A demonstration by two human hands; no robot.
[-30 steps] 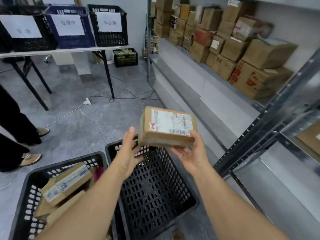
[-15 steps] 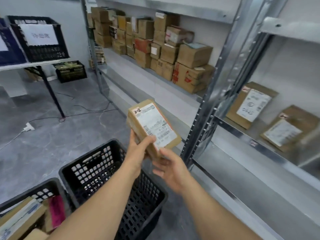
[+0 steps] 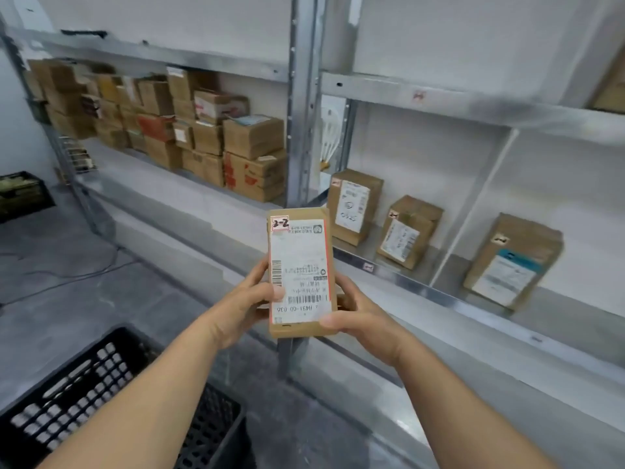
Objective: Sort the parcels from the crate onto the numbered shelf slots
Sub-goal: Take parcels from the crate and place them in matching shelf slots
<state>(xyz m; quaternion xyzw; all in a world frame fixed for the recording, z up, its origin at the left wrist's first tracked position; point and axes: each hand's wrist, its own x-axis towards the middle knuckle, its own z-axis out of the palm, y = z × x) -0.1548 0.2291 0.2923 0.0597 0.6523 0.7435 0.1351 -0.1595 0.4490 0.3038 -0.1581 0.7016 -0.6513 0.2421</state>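
Observation:
A small brown parcel [image 3: 301, 272] with a white shipping label and a "2-2" sticker at its top stands upright in front of me, label facing me. My left hand [image 3: 252, 299] grips its left edge with the thumb on the label. My right hand [image 3: 358, 311] holds its right edge and lower corner. Behind it is the metal shelf [image 3: 422, 292], where three brown parcels lean against the back wall: one at the left [image 3: 353, 206], one in the middle [image 3: 407, 231] and one at the right [image 3: 512, 260]. The black crate [image 3: 101, 394] is at the bottom left.
A grey upright post [image 3: 302, 130] divides the rack. The left bay holds a stack of several cardboard boxes [image 3: 189, 137]. A small label tag [image 3: 368, 266] sits on the shelf's front rail. Another black crate [image 3: 20, 194] stands on the grey floor at far left.
The view has turned right toward the shelf. The parcel was turned from tilted to upright with the label facing me, and both hands now hold it by its sides.

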